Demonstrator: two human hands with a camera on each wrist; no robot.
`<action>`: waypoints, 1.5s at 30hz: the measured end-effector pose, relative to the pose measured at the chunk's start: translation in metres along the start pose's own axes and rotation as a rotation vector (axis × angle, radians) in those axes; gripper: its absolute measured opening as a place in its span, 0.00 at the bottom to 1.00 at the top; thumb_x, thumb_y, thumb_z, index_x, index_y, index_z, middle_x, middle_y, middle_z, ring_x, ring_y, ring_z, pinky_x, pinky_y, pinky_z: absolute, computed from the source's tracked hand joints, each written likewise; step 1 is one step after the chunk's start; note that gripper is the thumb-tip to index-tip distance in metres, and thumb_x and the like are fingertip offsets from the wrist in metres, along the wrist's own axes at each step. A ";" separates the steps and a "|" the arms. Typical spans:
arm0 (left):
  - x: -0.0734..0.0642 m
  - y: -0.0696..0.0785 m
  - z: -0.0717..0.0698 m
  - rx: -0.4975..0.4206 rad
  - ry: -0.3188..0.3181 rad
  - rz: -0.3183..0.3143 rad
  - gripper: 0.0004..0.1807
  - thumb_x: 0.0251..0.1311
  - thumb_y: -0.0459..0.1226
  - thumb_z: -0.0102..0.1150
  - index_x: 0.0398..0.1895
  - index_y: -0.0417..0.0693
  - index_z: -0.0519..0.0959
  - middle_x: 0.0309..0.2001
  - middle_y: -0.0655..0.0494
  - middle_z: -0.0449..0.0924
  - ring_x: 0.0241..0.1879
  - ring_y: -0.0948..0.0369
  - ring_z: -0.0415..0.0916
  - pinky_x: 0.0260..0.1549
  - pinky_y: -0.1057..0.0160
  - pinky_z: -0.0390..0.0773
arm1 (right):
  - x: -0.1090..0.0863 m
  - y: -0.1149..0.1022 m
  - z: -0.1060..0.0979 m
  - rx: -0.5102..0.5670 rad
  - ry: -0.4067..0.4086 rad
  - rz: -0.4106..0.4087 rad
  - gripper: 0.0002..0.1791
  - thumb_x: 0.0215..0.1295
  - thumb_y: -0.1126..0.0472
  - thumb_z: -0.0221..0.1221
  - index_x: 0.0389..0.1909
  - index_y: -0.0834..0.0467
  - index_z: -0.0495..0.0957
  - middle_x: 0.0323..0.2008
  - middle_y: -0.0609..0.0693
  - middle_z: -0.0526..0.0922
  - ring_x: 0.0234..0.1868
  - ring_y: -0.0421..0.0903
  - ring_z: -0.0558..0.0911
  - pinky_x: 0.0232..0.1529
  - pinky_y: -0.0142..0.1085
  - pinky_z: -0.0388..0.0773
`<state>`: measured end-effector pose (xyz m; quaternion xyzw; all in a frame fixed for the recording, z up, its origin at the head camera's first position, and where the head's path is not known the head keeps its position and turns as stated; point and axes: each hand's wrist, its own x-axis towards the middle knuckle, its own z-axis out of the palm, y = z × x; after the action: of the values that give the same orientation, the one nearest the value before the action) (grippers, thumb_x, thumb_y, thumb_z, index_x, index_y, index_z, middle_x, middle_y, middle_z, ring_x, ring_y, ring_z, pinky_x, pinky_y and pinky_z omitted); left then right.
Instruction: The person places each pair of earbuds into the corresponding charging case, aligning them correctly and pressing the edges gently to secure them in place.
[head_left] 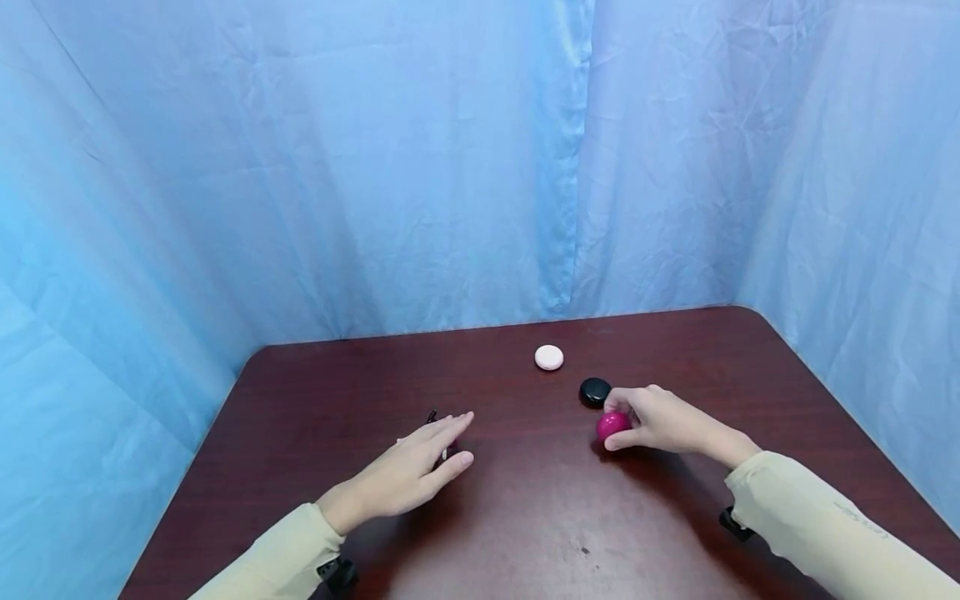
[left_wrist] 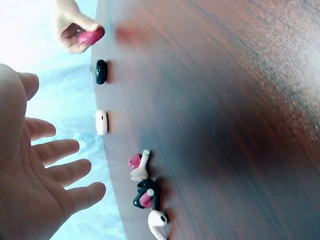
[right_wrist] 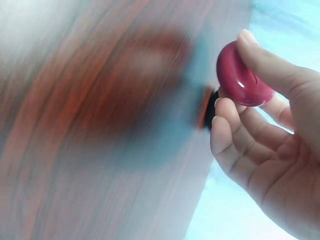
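Observation:
A glossy pink earbud case point(head_left: 613, 425) is pinched between the thumb and fingers of my right hand point(head_left: 663, 419), just above the table. Beside it lies a black earbud case point(head_left: 596, 392), partly behind my fingers in the right wrist view. Farther back is a white earbud case point(head_left: 549, 357). My left hand point(head_left: 405, 471) hovers with spread, straight fingers and holds nothing. In the left wrist view, several loose earbuds lie on the table near it: a white earbud point(left_wrist: 142, 169) against a pink one point(left_wrist: 134, 161), black ones point(left_wrist: 148, 186) mixed with pink, and another white earbud point(left_wrist: 157, 220).
The dark brown wooden table point(head_left: 510, 533) has rounded far corners. Light blue curtains point(head_left: 450, 167) hang behind it and along both sides. Both forearms wear pale sleeves point(head_left: 832, 517) with a black device point(head_left: 337, 575) strapped under each wrist.

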<state>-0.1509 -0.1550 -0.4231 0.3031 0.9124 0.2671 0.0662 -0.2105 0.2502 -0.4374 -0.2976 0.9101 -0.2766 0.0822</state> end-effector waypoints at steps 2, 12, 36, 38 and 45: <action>0.002 0.003 0.001 -0.003 0.004 -0.005 0.36 0.75 0.62 0.41 0.80 0.56 0.59 0.75 0.59 0.62 0.74 0.59 0.60 0.66 0.40 0.65 | 0.003 -0.006 0.002 0.053 -0.001 -0.022 0.18 0.58 0.50 0.74 0.41 0.52 0.78 0.27 0.37 0.79 0.25 0.36 0.75 0.28 0.31 0.76; 0.021 0.021 0.007 -0.082 0.030 0.087 0.33 0.74 0.53 0.53 0.76 0.50 0.65 0.66 0.56 0.75 0.64 0.61 0.73 0.62 0.54 0.73 | 0.019 -0.040 0.016 0.310 0.022 -0.038 0.18 0.62 0.51 0.72 0.46 0.56 0.81 0.38 0.42 0.87 0.39 0.40 0.86 0.44 0.34 0.83; 0.046 0.036 0.022 -0.386 0.285 0.146 0.17 0.70 0.39 0.63 0.58 0.47 0.77 0.42 0.62 0.85 0.35 0.66 0.82 0.35 0.65 0.81 | 0.040 -0.088 0.051 0.681 0.089 0.028 0.19 0.67 0.57 0.67 0.53 0.64 0.78 0.40 0.54 0.84 0.40 0.64 0.83 0.36 0.42 0.85; 0.046 0.035 0.021 -0.346 0.296 0.149 0.17 0.71 0.40 0.62 0.60 0.47 0.79 0.43 0.63 0.84 0.33 0.66 0.79 0.33 0.66 0.80 | 0.039 -0.088 0.052 0.668 0.072 0.022 0.20 0.68 0.58 0.67 0.54 0.64 0.77 0.41 0.54 0.85 0.41 0.64 0.83 0.36 0.44 0.85; 0.043 0.035 0.023 -0.231 0.326 0.151 0.18 0.73 0.44 0.59 0.62 0.51 0.81 0.41 0.66 0.79 0.31 0.67 0.71 0.30 0.67 0.75 | 0.040 -0.091 0.053 0.632 0.016 0.032 0.16 0.71 0.54 0.64 0.51 0.60 0.78 0.40 0.60 0.83 0.32 0.67 0.78 0.25 0.45 0.81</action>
<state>-0.1613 -0.0961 -0.4224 0.3137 0.8491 0.4196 -0.0682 -0.1807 0.1418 -0.4301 -0.2409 0.7843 -0.5465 0.1677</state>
